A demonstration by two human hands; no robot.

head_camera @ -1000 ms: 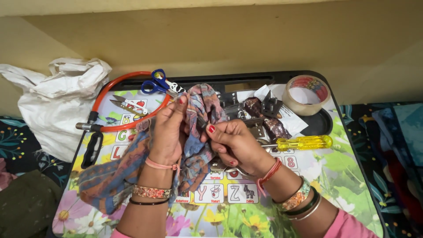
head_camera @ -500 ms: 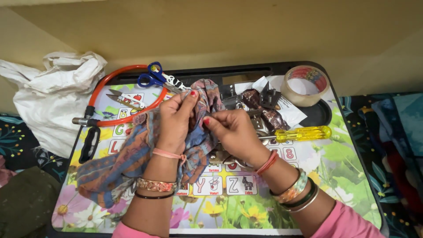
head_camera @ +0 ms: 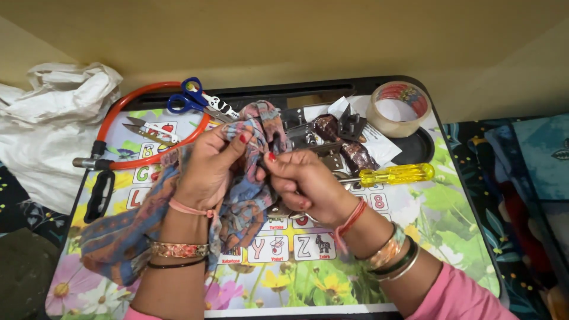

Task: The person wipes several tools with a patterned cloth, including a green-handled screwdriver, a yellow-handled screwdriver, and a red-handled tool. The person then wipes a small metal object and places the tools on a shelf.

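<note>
Patterned cloth (head_camera: 249, 178) bunched between left hand (head_camera: 207, 169) and right hand (head_camera: 302, 181), both hands gripping it.

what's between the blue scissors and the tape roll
In the head view, the top of the cloth held by both hands, then metal brackets and a brown wrapped piece on white paper lie between scissors and tape roll.

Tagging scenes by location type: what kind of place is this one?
Probably a home, not a workshop: a child's alphabet lap table stands on floral bedding against a plain wall, and both hands hold a patterned cloth among scissors and a yellow-handled screwdriver.
</note>
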